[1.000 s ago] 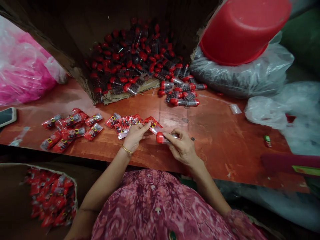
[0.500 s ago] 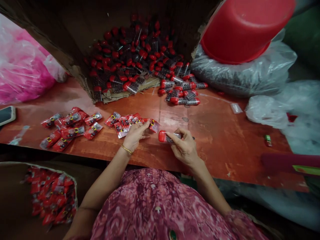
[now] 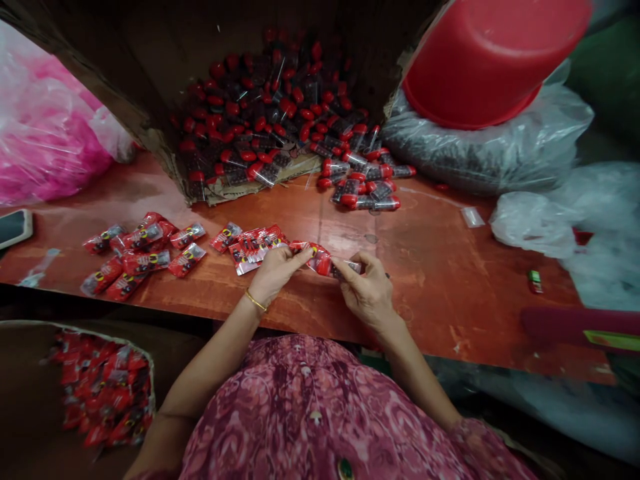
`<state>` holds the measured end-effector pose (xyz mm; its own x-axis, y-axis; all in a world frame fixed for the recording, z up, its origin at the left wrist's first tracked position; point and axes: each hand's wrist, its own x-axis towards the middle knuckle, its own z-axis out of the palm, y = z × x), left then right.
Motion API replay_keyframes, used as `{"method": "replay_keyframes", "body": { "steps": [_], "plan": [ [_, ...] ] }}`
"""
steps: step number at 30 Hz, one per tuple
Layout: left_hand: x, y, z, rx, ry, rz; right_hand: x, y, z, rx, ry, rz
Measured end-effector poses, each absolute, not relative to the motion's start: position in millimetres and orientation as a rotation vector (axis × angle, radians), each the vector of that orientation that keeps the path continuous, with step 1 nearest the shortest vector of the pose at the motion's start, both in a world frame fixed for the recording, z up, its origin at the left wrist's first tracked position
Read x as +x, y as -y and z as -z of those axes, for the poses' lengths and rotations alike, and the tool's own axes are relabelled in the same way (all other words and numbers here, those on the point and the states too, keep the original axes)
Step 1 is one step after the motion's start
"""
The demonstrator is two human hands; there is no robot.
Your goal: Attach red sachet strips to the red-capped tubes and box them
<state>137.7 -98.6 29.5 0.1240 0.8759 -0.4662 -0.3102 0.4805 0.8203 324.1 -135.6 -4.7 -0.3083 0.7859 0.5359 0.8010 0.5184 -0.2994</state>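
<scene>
My left hand (image 3: 276, 272) pinches a red printed plastic sleeve (image 3: 316, 256) over the middle of the table. From the right, my right hand (image 3: 369, 288) grips a clear tube (image 3: 353, 266) with dark contents. The tube's red cap end sits at the sleeve's mouth and looks partly inside it. Just beyond my left hand lies an overlapping row of flat red sleeves (image 3: 254, 248). Farther left, several wrapped tubes (image 3: 145, 259) are scattered. Loose red-capped tubes (image 3: 373, 185) lie on the table past my right hand.
A cardboard box (image 3: 165, 157) on its side spills red-capped tubes (image 3: 280, 113). A red tub (image 3: 480, 73) rests on a plastic bag (image 3: 460, 157) at back right. A phone (image 3: 14, 228) lies at far left. Below, another box holds red packets (image 3: 105, 393). The wooden table (image 3: 450, 293) has a front edge.
My left hand has brought the sleeve right and slightly down to the tube. The tube's red cap, bare before, is now at or within the sleeve's mouth. My right hand has barely moved.
</scene>
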Motion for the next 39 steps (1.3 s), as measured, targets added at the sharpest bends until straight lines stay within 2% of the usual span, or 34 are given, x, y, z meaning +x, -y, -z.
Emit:
{"method": "replay_keyframes", "body": {
  "steps": [13,16,20,22,30,39],
  "plan": [
    [155,105,-26,0.448,-1.036,-1.022,288,133,17,-1.365,1.875,-0.155],
    [154,104,-23,0.409,-1.037,-1.097,280,135,16,-1.360,1.720,-0.437],
    [154,107,-20,0.452,-1.061,-1.167,278,137,12,-1.361,1.370,-1.042],
    [157,109,-19,0.451,-1.057,-1.165,276,136,10,-1.348,1.231,-1.234],
    [158,110,-13,0.453,-1.003,-1.252,264,130,3,-1.189,1.234,-1.199],
    [140,111,-16,0.566,-0.932,-1.019,265,117,8,-1.063,1.531,-1.376]
  ]
}}
